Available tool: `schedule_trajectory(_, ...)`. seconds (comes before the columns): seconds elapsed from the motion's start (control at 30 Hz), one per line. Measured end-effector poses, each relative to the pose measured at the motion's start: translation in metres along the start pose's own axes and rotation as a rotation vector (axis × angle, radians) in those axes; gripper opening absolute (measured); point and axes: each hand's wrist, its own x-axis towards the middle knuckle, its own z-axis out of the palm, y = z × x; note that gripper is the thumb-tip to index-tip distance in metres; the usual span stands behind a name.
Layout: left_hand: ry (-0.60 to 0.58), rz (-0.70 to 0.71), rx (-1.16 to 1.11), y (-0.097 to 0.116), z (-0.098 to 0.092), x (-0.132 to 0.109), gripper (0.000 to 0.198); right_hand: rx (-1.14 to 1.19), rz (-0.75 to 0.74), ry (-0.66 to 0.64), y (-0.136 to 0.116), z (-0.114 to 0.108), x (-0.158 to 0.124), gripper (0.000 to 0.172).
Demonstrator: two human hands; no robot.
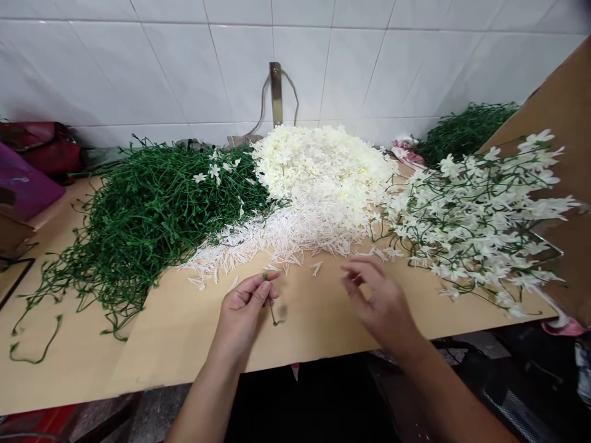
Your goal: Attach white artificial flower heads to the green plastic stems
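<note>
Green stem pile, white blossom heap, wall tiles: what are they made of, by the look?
Green stem pile: probably moulded plastic, faint sheen; evenly green stems with knobbed ends.
White blossom heap: likely thin fabric, matt, soft-looking petals; thin plastic possible.
Wall tiles: likely glazed ceramic; smooth sheen, straight joints.

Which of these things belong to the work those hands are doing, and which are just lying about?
Probably in use:
green stem in the left hand
heap of green stems
loose white blossoms
thin white pieces
stemmed white flowers

Apparently just lying about:
red bag-like item
purple item
pink-and-white item
</note>
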Motion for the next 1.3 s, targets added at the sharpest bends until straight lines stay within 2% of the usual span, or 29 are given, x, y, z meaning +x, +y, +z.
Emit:
schedule_trajectory(0.1, 0.032, -0.021, -0.031, -0.006, -0.005, -0.002, 0.026, -0.277, 0.162, 0.083, 0.037, -0.019, 0.0, 0.03)
schedule_trajectory(0.2, 0.065, -0.036, -0.034, -0.008, -0.005, -0.003, 0.026, -0.46, 0.221, -0.018, 0.062, -0.016, -0.006, 0.046)
schedule_trajectory(0.3, 0.046, -0.053, 0.031, -0.005, 0.0, -0.003, 0.026, -0.533, 0.202, -0.141, 0.06, 0.008, -0.006, 0.053)
schedule_trajectory(0.4, 0.016, -0.056, 0.124, 0.0, 0.006, -0.003, 0.026, -0.486, 0.18, -0.238, 0.041, 0.037, 0.003, 0.057)
schedule_trajectory(0.5, -0.014, -0.04, 0.196, 0.001, 0.007, -0.004, 0.026, -0.393, 0.152, -0.271, 0.026, 0.054, 0.016, 0.053)
schedule_trajectory(0.57, -0.038, -0.024, 0.221, -0.002, 0.005, -0.004, 0.026, -0.312, 0.117, -0.239, 0.024, 0.055, 0.021, 0.046)
schedule_trajectory(0.7, -0.104, 0.01, 0.283, -0.009, 0.0, -0.002, 0.025, -0.154, 0.116, -0.043, 0.037, 0.035, 0.023, 0.034)
schedule_trajectory(0.77, -0.137, 0.082, 0.372, -0.01, -0.002, 0.0, 0.023, -0.107, 0.152, 0.002, 0.044, 0.022, 0.022, 0.027)
schedule_trajectory(0.83, -0.154, 0.189, 0.465, -0.009, -0.002, 0.001, 0.021, -0.096, 0.199, -0.024, 0.048, 0.012, 0.02, 0.019)
schedule_trajectory(0.93, -0.154, 0.295, 0.544, -0.006, 0.0, 0.002, 0.02, -0.14, 0.248, -0.14, 0.046, 0.007, 0.017, 0.016)
schedule_trajectory(1.03, -0.172, 0.296, 0.572, -0.004, 0.004, 0.001, 0.02, -0.213, 0.238, -0.232, 0.042, 0.011, 0.016, 0.018)
schedule_trajectory(1.13, -0.173, 0.28, 0.555, -0.003, 0.008, -0.001, 0.018, -0.259, 0.227, -0.282, 0.04, 0.015, 0.019, 0.012)
schedule_trajectory(1.3, -0.157, 0.255, 0.541, -0.004, 0.009, -0.003, 0.016, -0.19, 0.241, -0.306, 0.045, 0.013, 0.025, 0.011)
